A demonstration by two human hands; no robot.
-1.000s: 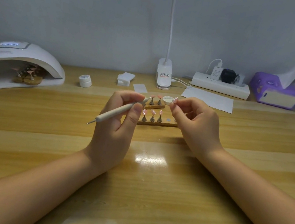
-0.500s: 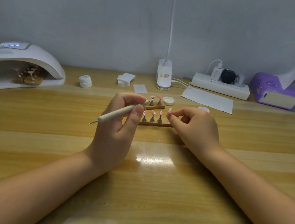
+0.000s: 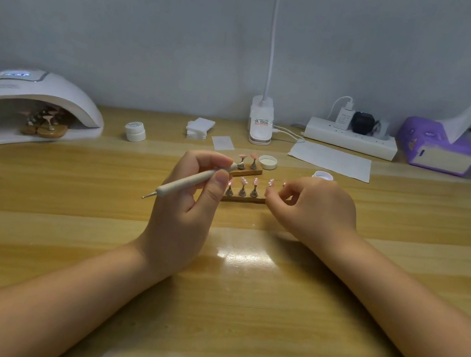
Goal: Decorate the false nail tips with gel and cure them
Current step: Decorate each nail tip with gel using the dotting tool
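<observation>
Left hand [image 3: 185, 201] grips a white dotting tool [image 3: 194, 183] betw thumb & fingers, metal point aimed down-left, other end up by the back wooden strip [image 3: 248, 171]. Right hand [image 3: 314, 210] sits at the right end of the front wooden strip [image 3: 243, 199], fingers curled in, fingertips pinching a nail stand [image 3: 270, 183] w/ a pink tip on top; can't tell if that stand is seated on the strip or lifted off it. Front strip carries 3 more stands w/ pink nail tips [image 3: 243, 182], upright in a row, betw the two hands. Back strip has 2 visible stands w/ pink tips, partly behind the left fingers. Open gel pot [image 3: 323, 175] just behind the right hand, its lid [image 3: 267, 162] lying beside the back strip. Closed white jar [image 3: 135, 132] further left. Cure lamp [image 3: 32, 107] at far left of the table [image 3: 209, 311], display lit, more stands w/ tips inside on wooden bases. Along the wall: wipe pads [image 3: 199, 128], clip lamp base [image 3: 261, 124], power strip [image 3: 352, 137] w/ chargers plugged in, paper sheet [image 3: 330, 160], purple tissue box [image 3: 438, 146]
</observation>
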